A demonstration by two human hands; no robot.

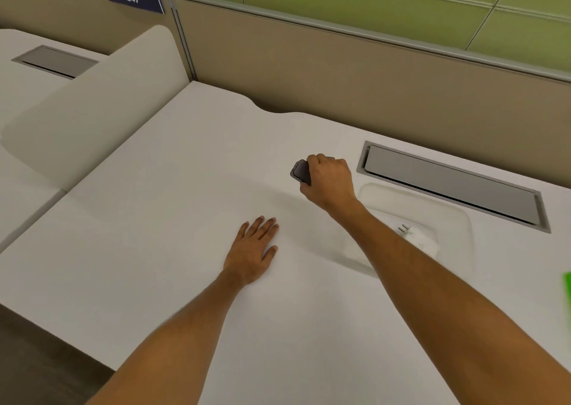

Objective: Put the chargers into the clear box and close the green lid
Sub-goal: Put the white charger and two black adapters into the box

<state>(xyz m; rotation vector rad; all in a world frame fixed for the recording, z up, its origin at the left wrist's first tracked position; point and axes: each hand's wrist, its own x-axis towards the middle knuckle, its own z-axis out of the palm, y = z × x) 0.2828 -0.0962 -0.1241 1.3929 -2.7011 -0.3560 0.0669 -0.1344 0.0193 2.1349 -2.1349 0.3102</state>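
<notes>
My right hand (330, 177) is closed around a dark charger (301, 170) in the middle of the white desk (154, 204), to the left of the clear box. The clear box (457, 219) sits on the desk at the right, lidless, and my right forearm crosses over its near left part. A white charger (420, 239) with metal prongs lies inside it. A sliver of the green lid (567, 287) shows at the right frame edge. My left hand (251, 251) lies flat on the desk, palm down, fingers apart and holding nothing.
A grey cable hatch (454, 185) is set into the desk just behind the box. A beige partition (340, 74) runs along the back. To the left stand a white divider panel (92, 105) and a neighbouring desk with another hatch (55, 62).
</notes>
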